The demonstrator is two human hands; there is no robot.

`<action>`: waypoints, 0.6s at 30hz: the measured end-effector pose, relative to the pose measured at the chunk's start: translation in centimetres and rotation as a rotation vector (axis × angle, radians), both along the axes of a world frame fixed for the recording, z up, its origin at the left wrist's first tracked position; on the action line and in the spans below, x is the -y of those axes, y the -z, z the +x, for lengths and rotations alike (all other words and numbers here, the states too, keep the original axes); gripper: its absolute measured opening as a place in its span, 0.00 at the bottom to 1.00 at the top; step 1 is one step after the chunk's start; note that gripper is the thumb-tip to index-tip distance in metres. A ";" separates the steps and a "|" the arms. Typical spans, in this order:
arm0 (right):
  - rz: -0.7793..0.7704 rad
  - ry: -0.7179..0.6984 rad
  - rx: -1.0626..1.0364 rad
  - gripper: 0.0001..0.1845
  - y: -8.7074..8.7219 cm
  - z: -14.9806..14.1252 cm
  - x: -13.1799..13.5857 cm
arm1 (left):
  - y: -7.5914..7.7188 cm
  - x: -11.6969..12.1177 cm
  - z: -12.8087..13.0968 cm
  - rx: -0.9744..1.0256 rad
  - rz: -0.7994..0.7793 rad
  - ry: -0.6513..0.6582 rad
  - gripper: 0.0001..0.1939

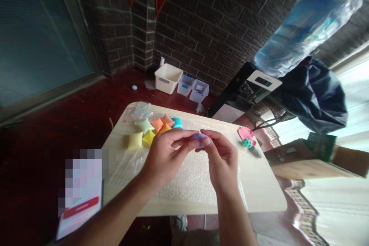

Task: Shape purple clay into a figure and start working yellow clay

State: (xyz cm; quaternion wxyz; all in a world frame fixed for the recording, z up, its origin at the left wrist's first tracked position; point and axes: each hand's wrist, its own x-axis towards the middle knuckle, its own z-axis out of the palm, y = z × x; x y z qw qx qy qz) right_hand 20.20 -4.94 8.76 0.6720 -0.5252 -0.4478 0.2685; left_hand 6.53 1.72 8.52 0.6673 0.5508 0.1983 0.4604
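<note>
Above the middle of the table, my left hand [167, 152] and my right hand [223, 157] meet at their fingertips. Pinched between both thumbs and forefingers is a small lump of purple modelling clay [198, 137]. Fingers cover part of it. Below the hands lies a clear bubble-wrap sheet [190, 180]. Left of my left hand are several small pillow-shaped packets: a pale yellow packet [135, 140], a bright yellow packet [149, 137], a pale green packet [144, 125], an orange packet [157, 124] and a blue packet [177, 123].
On the pale wooden table [265, 196], a pink piece [245, 133], a green openwork ball [246, 143] and a grey piece [255, 152] sit at the right. A plastic bag [140, 110] lies back left. A phone [82, 203] is front left; bins [168, 78] stand beyond.
</note>
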 end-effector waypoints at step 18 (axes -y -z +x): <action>0.045 0.042 0.173 0.06 -0.3 -0.2 0.2 | 0.4 -0.1 -0.1 0.020 -0.018 -0.074 0.10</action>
